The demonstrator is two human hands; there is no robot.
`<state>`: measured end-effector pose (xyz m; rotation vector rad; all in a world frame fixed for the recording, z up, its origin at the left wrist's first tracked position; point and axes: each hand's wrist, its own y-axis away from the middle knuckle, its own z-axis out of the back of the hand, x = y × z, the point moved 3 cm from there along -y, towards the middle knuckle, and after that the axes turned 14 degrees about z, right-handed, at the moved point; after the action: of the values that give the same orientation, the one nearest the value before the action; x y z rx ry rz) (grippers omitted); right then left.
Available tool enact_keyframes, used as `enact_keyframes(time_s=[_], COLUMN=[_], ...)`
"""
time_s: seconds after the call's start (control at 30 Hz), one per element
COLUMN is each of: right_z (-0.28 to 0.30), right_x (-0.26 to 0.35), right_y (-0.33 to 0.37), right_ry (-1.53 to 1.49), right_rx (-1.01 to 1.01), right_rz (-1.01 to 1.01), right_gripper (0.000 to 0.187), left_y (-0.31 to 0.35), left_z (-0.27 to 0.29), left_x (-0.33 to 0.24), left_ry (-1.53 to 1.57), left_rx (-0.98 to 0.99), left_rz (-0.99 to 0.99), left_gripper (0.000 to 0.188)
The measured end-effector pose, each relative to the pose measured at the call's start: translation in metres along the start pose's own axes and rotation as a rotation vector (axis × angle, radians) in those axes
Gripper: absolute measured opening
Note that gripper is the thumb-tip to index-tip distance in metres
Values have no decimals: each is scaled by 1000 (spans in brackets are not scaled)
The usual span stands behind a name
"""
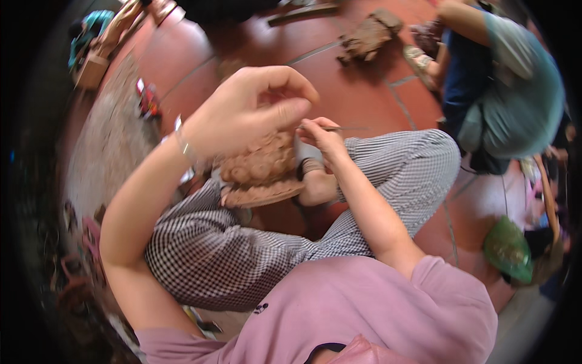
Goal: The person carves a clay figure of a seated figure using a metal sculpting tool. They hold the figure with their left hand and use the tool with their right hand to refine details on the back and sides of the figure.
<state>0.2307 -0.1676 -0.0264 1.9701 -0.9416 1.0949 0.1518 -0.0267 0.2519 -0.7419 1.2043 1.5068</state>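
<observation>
A brown clay piece (257,162) covered in rounded, curl-like lumps stands between my legs. Its lower part is a flat, bumpy-edged clay base (267,194). My left hand (260,106) is raised over the clay, fingers curled and the thumb close to the index fingertip; whatever they pinch, if anything, is hidden. Just to the right of the clay, my right hand (324,138) pinches a thin, stick-like tool (347,128) that points off to the right. My left hand covers part of the clay's upper side.
Red floor tiles (357,91) surround me. A lump of brown clay (371,35) lies ahead. A person in a teal shirt (524,91) sits on the right, near a green plastic bag (508,249). A red object (147,99) is at left; another person (91,33) is far left.
</observation>
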Motion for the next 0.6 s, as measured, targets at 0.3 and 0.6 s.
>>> enact_keyframes(time_s=[0.3,0.6], right_z=[-27,-68], right_x=[-56,6], right_y=[39,45], right_ry=[22,545], right_rx=[50,272], right_rz=[79,418], right_gripper=[10,17], left_y=[56,59], left_z=[-15,-34], left_x=[211,237], left_ry=[-836,-688], left_rx=[-121,-297], left_rz=[585,301], left_gripper=[147,151])
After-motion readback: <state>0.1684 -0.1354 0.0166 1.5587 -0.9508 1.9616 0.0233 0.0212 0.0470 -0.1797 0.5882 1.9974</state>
